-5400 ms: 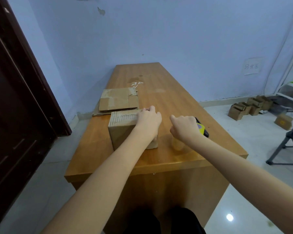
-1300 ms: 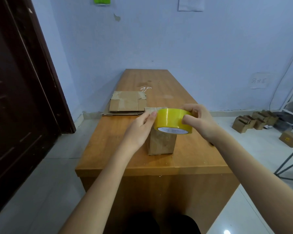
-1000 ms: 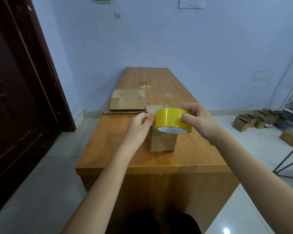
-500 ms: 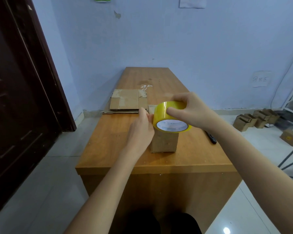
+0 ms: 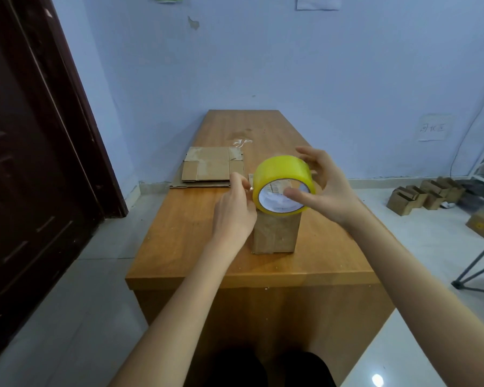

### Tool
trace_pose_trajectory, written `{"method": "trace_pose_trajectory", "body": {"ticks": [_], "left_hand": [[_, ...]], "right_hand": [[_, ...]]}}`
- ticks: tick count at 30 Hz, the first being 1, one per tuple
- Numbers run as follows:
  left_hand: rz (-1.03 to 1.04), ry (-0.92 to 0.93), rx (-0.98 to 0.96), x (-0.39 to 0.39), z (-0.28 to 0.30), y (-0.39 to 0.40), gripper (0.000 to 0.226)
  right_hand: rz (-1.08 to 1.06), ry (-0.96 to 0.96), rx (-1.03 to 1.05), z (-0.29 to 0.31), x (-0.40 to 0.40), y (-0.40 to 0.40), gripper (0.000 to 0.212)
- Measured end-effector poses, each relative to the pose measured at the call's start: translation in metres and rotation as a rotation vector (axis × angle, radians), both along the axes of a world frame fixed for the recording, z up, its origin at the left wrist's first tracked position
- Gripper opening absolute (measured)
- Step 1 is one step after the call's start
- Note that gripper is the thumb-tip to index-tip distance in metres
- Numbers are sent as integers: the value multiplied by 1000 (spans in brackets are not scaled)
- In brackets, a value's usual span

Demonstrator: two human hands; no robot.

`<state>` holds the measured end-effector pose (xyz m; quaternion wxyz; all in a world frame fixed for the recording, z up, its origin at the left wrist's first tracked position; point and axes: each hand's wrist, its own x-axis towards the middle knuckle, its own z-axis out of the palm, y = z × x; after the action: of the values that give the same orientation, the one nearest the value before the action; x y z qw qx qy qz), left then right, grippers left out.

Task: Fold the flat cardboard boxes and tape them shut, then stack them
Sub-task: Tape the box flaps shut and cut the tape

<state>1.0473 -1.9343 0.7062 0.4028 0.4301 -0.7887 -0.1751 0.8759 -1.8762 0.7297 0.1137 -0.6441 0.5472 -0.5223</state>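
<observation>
A folded brown cardboard box point(image 5: 275, 233) stands upright near the front of the wooden table point(image 5: 196, 213). Above its top my right hand point(image 5: 324, 188) holds a yellow roll of tape point(image 5: 282, 184), thumb across the open core, fingers over the far side. My left hand point(image 5: 235, 210) pinches at the left edge of the roll, where the tape end seems to be; the end itself is too small to make out. Several flat cardboard boxes point(image 5: 211, 167) lie in a pile farther back on the left of the table.
A dark door point(image 5: 31, 152) stands at the left, the blue wall behind the table. Small folded boxes point(image 5: 425, 194) sit on the floor at the right, near a tripod leg point(image 5: 478, 266). A scrap of clear tape point(image 5: 239, 141) lies mid-table.
My right hand has tilted the tape roll up so its core faces me and shifted its grip, thumb now over the core. My left hand stays at the roll's left edge.
</observation>
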Motion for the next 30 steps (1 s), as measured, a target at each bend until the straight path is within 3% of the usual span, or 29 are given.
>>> {"method": "trace_pose_trajectory", "body": {"ticks": [4,8,11,14,18,20,22,25,30], "left_hand": [[21,-23,-27,-2,-2,3,21],[19,-77,-83,-6,-2,4,20],[-30,-43,-98,-7,-7,5,18],[-32,88,-73,-6,-11,0,20],[-24,123,-23,-9,-11,-4,17],[-29,175,5,-11,-13,-4,17],[-46,262,49,-12,-15,-6,17],[-56,335,99,-13,-15,-7,26],[23,335,20,-19,-23,-2,28]], "right_hand": [[-48,-96,158,-30,2,-9,34],[-147,-178,113,-26,7,-13,8],[-206,-307,96,-27,6,-12,8],[-297,-592,-13,-33,6,-11,13],[-261,-856,-109,-36,14,-13,19],[-291,-844,-86,-38,14,-14,24],[-325,-768,-28,-39,10,-16,6],[-314,-699,2,-40,7,-16,21],[-235,-534,-15,-45,12,-12,16]]}}
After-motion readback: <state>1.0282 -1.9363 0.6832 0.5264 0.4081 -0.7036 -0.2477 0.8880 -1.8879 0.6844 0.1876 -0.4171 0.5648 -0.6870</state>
